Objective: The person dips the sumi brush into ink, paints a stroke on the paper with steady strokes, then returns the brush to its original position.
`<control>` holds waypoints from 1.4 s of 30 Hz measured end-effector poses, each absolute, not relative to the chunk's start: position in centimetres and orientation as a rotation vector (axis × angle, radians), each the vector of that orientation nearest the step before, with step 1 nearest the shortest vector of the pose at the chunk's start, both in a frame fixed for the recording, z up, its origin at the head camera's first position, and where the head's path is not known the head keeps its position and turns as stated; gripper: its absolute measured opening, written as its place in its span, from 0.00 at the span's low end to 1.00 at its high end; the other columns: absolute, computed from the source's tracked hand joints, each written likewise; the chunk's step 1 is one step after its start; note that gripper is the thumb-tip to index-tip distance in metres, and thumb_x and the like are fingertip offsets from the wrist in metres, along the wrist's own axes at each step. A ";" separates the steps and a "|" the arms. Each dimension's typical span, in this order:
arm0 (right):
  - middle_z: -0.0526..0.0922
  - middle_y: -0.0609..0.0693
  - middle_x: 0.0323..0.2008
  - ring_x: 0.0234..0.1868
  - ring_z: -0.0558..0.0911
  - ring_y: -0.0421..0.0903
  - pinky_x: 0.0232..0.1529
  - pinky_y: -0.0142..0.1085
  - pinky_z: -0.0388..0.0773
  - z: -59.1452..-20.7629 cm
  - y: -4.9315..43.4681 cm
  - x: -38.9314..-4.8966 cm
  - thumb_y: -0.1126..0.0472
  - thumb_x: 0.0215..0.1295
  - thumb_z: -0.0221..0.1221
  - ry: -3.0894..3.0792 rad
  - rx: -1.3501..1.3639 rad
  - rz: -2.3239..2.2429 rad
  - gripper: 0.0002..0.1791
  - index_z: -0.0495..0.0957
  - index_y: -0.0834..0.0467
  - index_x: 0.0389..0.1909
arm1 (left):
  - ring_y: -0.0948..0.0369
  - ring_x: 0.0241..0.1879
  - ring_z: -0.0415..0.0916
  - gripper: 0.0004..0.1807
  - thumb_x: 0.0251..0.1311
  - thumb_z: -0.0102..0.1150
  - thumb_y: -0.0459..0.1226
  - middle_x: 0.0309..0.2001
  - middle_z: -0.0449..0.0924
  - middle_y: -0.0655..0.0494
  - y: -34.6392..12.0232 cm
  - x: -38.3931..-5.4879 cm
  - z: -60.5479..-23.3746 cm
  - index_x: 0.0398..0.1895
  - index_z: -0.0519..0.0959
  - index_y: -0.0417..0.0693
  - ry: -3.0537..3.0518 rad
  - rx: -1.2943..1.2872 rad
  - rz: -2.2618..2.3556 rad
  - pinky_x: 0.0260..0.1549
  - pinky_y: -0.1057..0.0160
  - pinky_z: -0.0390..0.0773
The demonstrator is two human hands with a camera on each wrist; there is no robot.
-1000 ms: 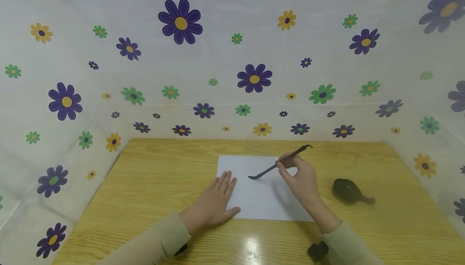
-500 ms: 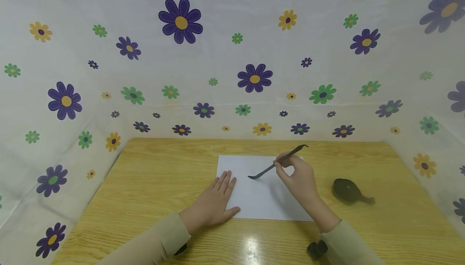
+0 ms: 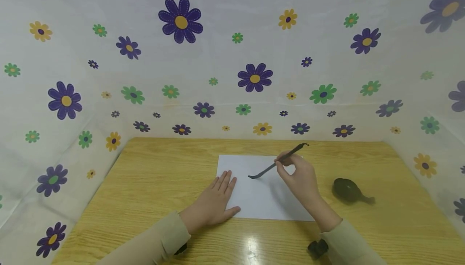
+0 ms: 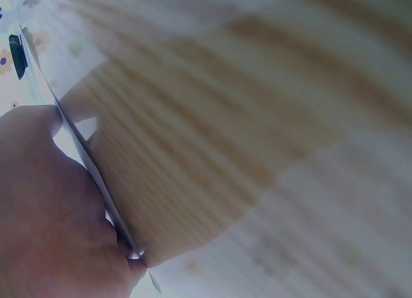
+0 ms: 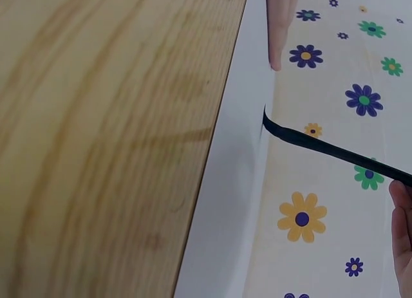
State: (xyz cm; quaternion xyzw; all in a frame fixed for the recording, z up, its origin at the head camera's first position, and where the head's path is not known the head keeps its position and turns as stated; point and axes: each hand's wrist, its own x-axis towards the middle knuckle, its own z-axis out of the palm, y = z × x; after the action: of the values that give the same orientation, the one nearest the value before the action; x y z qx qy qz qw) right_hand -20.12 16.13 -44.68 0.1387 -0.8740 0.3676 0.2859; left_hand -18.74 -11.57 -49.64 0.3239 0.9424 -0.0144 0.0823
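A white sheet of paper (image 3: 270, 206) lies on the wooden table in the head view. My left hand (image 3: 214, 204) rests flat on the sheet's left side, fingers spread; the left wrist view shows this hand (image 4: 58, 208) along the paper's edge. Between thumb and fingers, my right hand (image 3: 300, 178) pinches a dark calligraphy brush (image 3: 267, 169) by its handle, which has a small loop at the top. The brush slants down to the left. In the right wrist view, the bent tip of the brush (image 5: 309, 141) is right at the paper (image 5: 228, 156). No marks show on the sheet.
To the right of the paper, a dark rounded dish with a short handle (image 3: 348, 190) sits on the table (image 3: 156, 176). White cloth with printed flowers (image 3: 218, 55) hangs behind and at both sides. Dark wrist gear (image 3: 317, 249) shows under the right sleeve.
The brush handle's upper end and my right hand have shifted slightly left, then back a little right. The tip has stayed at almost the same spot. My left hand has not moved.
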 end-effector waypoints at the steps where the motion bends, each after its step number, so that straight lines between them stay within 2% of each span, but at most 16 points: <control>1: 0.92 0.54 0.38 0.36 0.90 0.50 0.40 0.48 0.88 -44.7 16.2 -20.1 0.74 0.61 0.71 -2.336 0.371 0.983 0.09 0.86 0.62 0.40 | 0.42 0.86 0.43 0.49 0.80 0.41 0.64 0.86 0.43 0.34 -11.5 -18.7 -49.6 0.86 0.50 0.36 2.812 0.966 -0.047 0.84 0.45 0.55; 5: 0.92 0.55 0.38 0.36 0.90 0.50 0.41 0.48 0.88 -44.6 16.4 -20.1 0.74 0.61 0.70 -2.332 0.369 0.980 0.09 0.86 0.62 0.40 | 0.43 0.87 0.43 0.48 0.79 0.42 0.63 0.86 0.43 0.34 -11.4 -18.7 -49.4 0.85 0.50 0.36 2.804 0.959 -0.059 0.84 0.46 0.55; 16: 0.92 0.55 0.37 0.34 0.90 0.51 0.40 0.39 0.86 -44.6 17.5 -20.0 0.73 0.62 0.71 -2.323 0.329 0.949 0.08 0.85 0.63 0.41 | 0.43 0.87 0.43 0.49 0.79 0.40 0.65 0.86 0.43 0.35 -11.5 -18.8 -49.6 0.86 0.49 0.37 2.819 0.959 -0.087 0.84 0.46 0.55; 19: 0.92 0.55 0.37 0.34 0.90 0.51 0.40 0.35 0.84 -44.7 17.9 -20.1 0.74 0.60 0.71 -2.300 0.323 0.958 0.09 0.86 0.63 0.40 | 0.44 0.87 0.43 0.49 0.79 0.41 0.65 0.86 0.42 0.36 -11.4 -18.8 -49.6 0.86 0.49 0.38 2.820 0.945 -0.084 0.84 0.47 0.55; 24: 0.92 0.56 0.37 0.32 0.89 0.52 0.41 0.21 0.77 -45.0 18.8 -20.1 0.75 0.59 0.71 -2.271 0.317 0.964 0.09 0.86 0.64 0.39 | 0.44 0.87 0.43 0.49 0.79 0.41 0.64 0.87 0.42 0.36 -11.4 -18.8 -49.6 0.86 0.49 0.38 2.817 0.942 -0.078 0.84 0.47 0.55; 28: 0.92 0.55 0.36 0.32 0.89 0.52 0.42 0.18 0.74 -44.9 19.5 -19.8 0.75 0.59 0.71 -2.274 0.295 0.959 0.09 0.85 0.64 0.40 | 0.43 0.87 0.43 0.49 0.80 0.40 0.64 0.86 0.42 0.36 -11.5 -18.8 -49.6 0.86 0.49 0.37 2.819 0.952 -0.069 0.84 0.45 0.55; 36: 0.93 0.54 0.36 0.34 0.86 0.44 0.43 0.12 0.69 -44.9 21.0 -19.4 0.76 0.60 0.70 -2.288 0.251 0.938 0.10 0.85 0.63 0.41 | 0.44 0.87 0.41 0.49 0.80 0.36 0.65 0.87 0.40 0.36 -11.6 -18.9 -50.1 0.86 0.47 0.38 2.818 0.951 -0.075 0.84 0.46 0.53; 42: 0.93 0.54 0.35 0.34 0.84 0.33 0.41 0.17 0.74 -45.2 21.9 -19.2 0.76 0.60 0.70 -2.271 0.238 0.937 0.10 0.85 0.63 0.41 | 0.45 0.87 0.40 0.50 0.79 0.37 0.67 0.87 0.38 0.38 -11.6 -19.1 -50.6 0.87 0.46 0.40 2.825 0.948 -0.112 0.85 0.47 0.53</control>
State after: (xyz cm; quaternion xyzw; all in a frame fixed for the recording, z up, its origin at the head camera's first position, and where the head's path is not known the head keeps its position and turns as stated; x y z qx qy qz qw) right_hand -19.22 21.93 -45.16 0.0912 -0.8686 0.3581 0.3302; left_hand -19.08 -11.59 -50.59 0.3170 0.9443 -0.0373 0.0795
